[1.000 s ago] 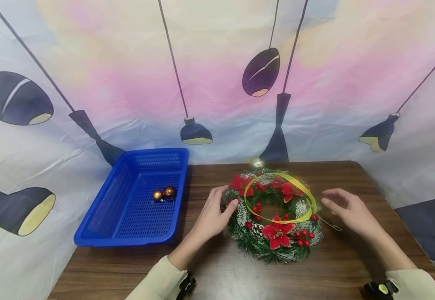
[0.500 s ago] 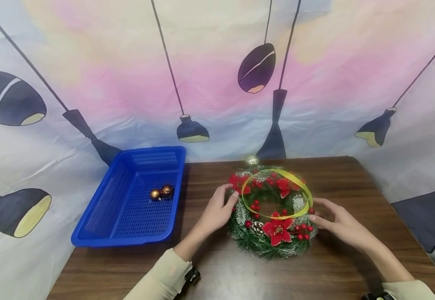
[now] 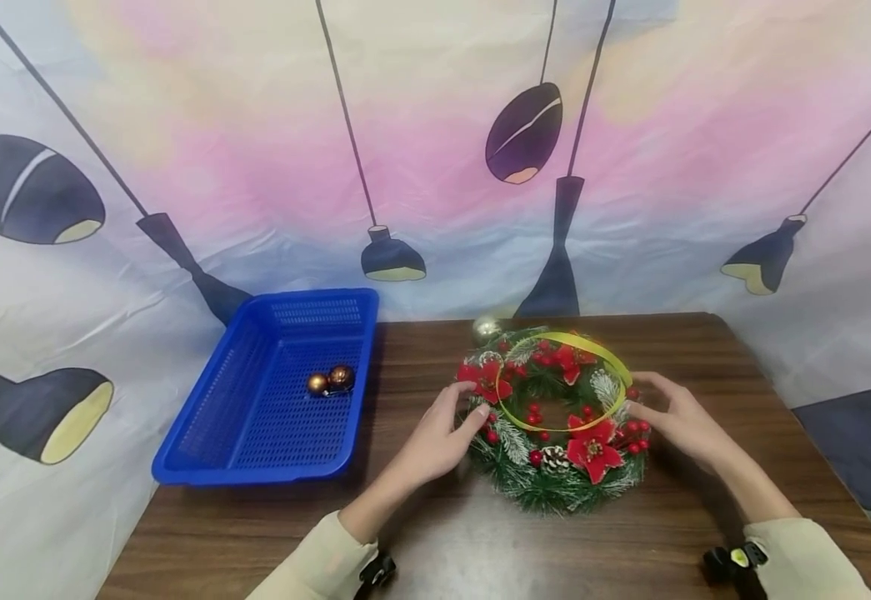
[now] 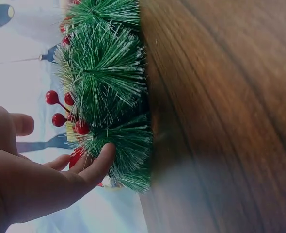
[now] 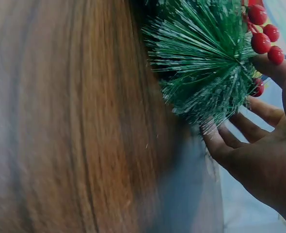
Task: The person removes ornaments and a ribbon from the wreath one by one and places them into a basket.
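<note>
A green Christmas wreath (image 3: pixel 548 492) with red poinsettias, red berries and a pine cone lies on the table. A thin yellow ribbon loop (image 3: pixel 609 357) is on top of it. At its left side my left hand (image 3: pixel 435 437) touches the needles with loosely bent fingers; in the left wrist view the thumb stands apart from the greenery. On the opposite side my right hand (image 3: pixel 690 429) holds the outer edge, thumb near the berries (image 5: pixel 261 42) and fingertips among the needles. A pale gold ball (image 3: pixel 486 329) shows at the wreath's back left.
To the left stands a blue perforated basket (image 3: pixel 255 477) with two brown-gold balls (image 3: pixel 330 382) inside. The wooden table (image 3: pixel 473 550) ends at a printed cloth backdrop (image 3: pixel 277 167) with painted lamps.
The right hand has come in from the right onto the wreath's edge. The wreath has turned: its front flower has shifted right and the pale gold ball left.
</note>
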A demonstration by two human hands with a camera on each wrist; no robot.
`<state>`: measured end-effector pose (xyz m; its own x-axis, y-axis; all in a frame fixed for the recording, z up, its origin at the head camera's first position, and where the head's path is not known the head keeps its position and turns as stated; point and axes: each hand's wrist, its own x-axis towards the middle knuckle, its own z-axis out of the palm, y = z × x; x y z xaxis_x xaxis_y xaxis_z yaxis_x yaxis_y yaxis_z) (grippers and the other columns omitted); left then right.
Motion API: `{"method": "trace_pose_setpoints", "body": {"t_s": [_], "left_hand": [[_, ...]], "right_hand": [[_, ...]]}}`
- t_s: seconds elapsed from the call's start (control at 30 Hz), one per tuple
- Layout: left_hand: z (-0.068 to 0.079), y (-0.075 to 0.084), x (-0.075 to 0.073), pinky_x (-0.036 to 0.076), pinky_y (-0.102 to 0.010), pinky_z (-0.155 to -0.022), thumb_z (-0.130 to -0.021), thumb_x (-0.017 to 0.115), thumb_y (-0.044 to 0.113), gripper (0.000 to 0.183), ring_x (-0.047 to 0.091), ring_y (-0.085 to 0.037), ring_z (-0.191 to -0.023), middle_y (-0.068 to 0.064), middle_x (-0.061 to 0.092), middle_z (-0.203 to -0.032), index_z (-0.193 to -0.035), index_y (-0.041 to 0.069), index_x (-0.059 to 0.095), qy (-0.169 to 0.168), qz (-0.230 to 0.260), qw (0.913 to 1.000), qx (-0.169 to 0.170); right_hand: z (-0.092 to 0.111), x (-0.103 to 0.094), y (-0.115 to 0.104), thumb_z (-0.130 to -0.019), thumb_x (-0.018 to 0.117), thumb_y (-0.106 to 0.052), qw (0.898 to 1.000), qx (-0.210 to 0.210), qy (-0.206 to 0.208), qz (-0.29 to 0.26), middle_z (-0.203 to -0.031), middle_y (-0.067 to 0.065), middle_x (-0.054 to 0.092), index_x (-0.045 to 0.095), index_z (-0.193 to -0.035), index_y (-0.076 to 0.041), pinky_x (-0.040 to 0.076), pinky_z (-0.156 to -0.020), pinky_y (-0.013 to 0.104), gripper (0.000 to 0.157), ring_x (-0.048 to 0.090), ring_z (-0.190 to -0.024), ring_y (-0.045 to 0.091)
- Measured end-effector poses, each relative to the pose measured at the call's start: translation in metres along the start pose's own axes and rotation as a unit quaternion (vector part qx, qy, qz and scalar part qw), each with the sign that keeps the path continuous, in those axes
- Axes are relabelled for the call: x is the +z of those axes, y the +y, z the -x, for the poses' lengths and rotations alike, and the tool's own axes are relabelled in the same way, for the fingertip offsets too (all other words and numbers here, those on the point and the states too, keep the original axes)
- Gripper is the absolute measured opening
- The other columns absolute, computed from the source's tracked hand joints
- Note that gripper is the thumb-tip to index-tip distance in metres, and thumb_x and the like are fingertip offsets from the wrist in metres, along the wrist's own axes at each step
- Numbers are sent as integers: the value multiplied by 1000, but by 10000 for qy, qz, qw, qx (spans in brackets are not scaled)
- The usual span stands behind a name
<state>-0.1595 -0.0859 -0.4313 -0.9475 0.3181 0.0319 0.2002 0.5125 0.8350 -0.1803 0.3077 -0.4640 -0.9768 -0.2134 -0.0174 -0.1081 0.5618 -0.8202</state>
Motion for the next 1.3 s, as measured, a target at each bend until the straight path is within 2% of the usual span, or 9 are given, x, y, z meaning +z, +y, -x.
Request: {"method": "trace_pose_setpoints", "body": {"t_s": [0.2, 0.33, 0.43, 0.53, 0.63, 0.8, 0.87, 1.13, 1.3], "left_hand": [[-3, -1, 1, 50, -56, -107, -108, 58, 43, 59, 58, -34, -131, -15, 57, -145, -153, 5, 49, 196, -342, 9992, 82], [-18, -7, -7, 56, -50, -95, -105, 64, 36, 55, 63, -30, -114, -14, 62, -130, -147, 4, 55, 824, -566, 9950, 7], [-36, -10, -12, 54, -50, -100, -103, 67, 32, 51, 62, -30, -117, -14, 62, -129, -145, 4, 57, 1272, -531, 9904, 118], [-57, -10, -11, 50, -51, -108, -103, 68, 32, 51, 59, -30, -127, -14, 61, -137, -145, 5, 57, 1472, -385, 9878, 333], [-77, -11, -8, 48, -49, -110, -102, 70, 33, 52, 58, -29, -129, -12, 61, -140, -144, 6, 59, 1491, -234, 9874, 484], [-106, -10, -6, 44, -47, -115, -100, 72, 31, 48, 56, -27, -133, -10, 61, -142, -142, 8, 62, 1535, -5, 9861, 644], [-117, -10, -7, 41, -47, -118, -101, 72, 30, 49, 54, -28, -137, -12, 60, -146, -144, 9, 61, 1476, 32, 9866, 694], [-147, -23, -13, 42, -51, -117, -105, 68, 26, 52, 53, -34, -139, -16, 56, -152, -151, 6, 55, 983, 439, 9927, 537], [-157, -36, -13, 39, -54, -119, -107, 65, 24, 53, 51, -37, -141, -20, 52, -155, -154, 3, 51, 684, 424, 9964, 283]], "right_hand": [[-4, -7, 10, -106, 68, -30, 9999, 57, -98, 13, -149, 27, 53, 47, -153, 0, 52, -99, 42, 60, 55, -131, 44], [-3, -8, 12, -106, 68, -29, 9999, 46, -110, -55, -150, 29, 50, 48, -153, 1, 47, -105, 58, 59, 51, -135, 48], [-3, -9, 14, -106, 68, -28, 9999, 109, -77, -98, -153, 29, 48, 48, -152, 1, 40, -108, 68, 59, 45, -139, 50], [-2, -11, 15, -105, 69, -27, 9998, 113, -46, -139, -153, 30, 46, 48, -152, 1, 38, -108, 71, 58, 43, -140, 52], [-1, -11, 16, -106, 68, -26, 9999, 71, -35, -119, -152, 30, 48, 49, -152, 1, 43, -106, 64, 57, 47, -137, 49], [-3, -11, 16, -105, 69, -29, 10000, 43, -25, -17, -147, 24, 54, 52, -150, -2, 50, -98, 39, 55, 53, -130, 38], [-4, -11, 16, -105, 69, -30, 10000, 32, -21, -1, -146, 23, 55, 52, -150, -2, 50, -97, 37, 55, 53, -129, 36], [-7, -7, 17, -103, 72, -31, 9997, 94, -54, -228, -150, 27, 50, 52, -149, -1, 36, -111, 69, 59, 41, -142, 47], [-7, -2, 18, -103, 72, -32, 9997, 102, -43, -230, -151, 27, 50, 52, -149, -2, 33, -112, 73, 59, 40, -143, 49]]}}
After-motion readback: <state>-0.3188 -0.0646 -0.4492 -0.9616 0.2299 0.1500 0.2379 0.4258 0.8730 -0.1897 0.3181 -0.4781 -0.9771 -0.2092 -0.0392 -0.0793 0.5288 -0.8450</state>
